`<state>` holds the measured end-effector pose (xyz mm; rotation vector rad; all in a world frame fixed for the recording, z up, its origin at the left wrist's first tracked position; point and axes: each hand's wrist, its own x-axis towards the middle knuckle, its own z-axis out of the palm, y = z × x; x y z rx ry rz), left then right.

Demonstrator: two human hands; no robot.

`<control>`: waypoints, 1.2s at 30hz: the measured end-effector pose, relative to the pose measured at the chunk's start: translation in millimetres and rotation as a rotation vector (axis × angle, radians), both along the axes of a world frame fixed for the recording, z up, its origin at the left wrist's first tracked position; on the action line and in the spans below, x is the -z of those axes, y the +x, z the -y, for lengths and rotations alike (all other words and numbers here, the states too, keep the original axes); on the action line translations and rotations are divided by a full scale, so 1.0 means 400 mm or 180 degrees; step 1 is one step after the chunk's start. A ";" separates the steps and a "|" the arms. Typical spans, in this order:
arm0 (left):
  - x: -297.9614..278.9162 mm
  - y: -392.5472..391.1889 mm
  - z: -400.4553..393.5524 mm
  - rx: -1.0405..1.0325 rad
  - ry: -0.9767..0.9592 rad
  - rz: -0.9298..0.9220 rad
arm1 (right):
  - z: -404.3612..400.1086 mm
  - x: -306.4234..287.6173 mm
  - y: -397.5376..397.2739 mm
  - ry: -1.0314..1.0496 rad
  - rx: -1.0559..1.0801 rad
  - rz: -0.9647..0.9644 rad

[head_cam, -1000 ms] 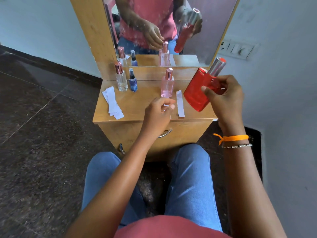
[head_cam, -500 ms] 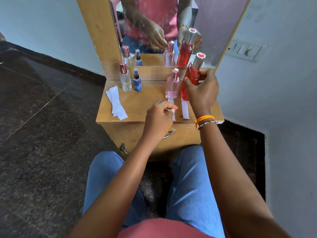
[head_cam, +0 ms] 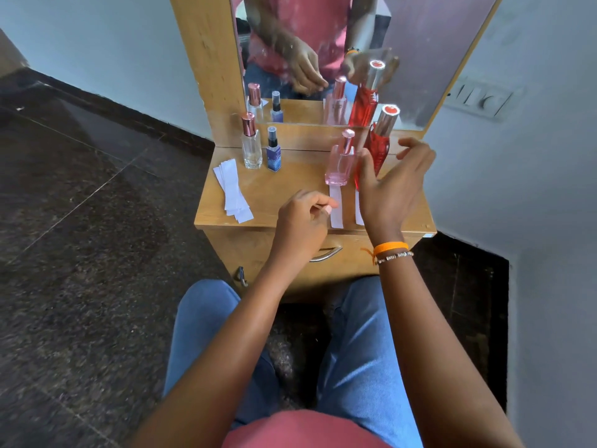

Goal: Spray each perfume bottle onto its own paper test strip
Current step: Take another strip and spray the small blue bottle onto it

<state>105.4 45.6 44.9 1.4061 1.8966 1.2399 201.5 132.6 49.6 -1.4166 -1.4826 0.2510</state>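
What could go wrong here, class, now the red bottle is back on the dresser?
1. The right hand is open right beside the tall red bottle; a brush could tip it into the pink bottle.
2. The two strips by the front edge lie close together, so they could get mixed up.

The right hand (head_cam: 392, 185) covers the red bottle's (head_cam: 378, 147) base and most of the strip (head_cam: 358, 205) below it. Fingers blur, so contact with the bottle is unclear. Whether the left hand (head_cam: 302, 221) pinches anything can't be told. The mirror (head_cam: 420, 43) runs off the top.
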 end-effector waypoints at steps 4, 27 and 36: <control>0.008 -0.041 0.018 -0.0196 0.0016 0.0026 | 0.109 0.000 -0.056 0.0301 -0.0397 -0.0100; 0.066 -0.255 0.093 -0.1371 -0.0853 -0.0817 | 0.079 0.039 -0.412 -0.1774 -0.1514 0.0076; 0.066 -0.254 0.086 -0.1398 -0.0880 -0.0957 | 0.063 0.029 -0.405 -0.1945 -0.1459 -0.0105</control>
